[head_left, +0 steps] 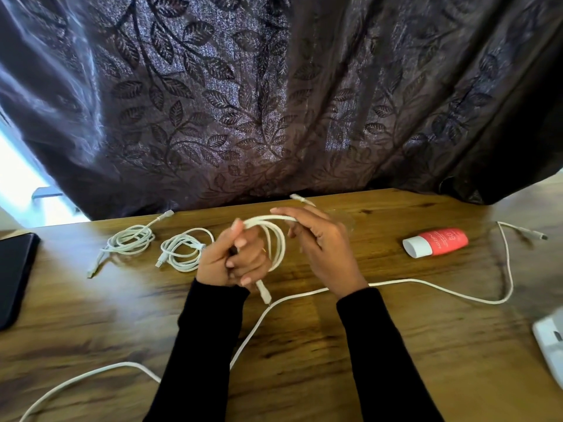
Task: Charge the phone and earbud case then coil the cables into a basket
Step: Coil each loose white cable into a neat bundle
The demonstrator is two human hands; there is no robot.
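Observation:
My left hand [231,260] grips a coil of white cable [278,239] held above the wooden table [304,345]; one plug end [264,292] hangs below the fist. My right hand [323,248] pinches the top strand of the same coil, and the other plug end [300,198] sticks out past its fingers. Two coiled white cables lie on the table to the left, one [131,240] further left and one [184,249] beside my left hand. A long loose white cable [426,284] runs across the table under my arms.
A dark phone or tablet [15,275] lies at the table's left edge. A red tube with a white cap [435,242] lies at right. A white object [551,339] sits at the right edge. A dark leaf-patterned curtain [274,102] hangs behind the table.

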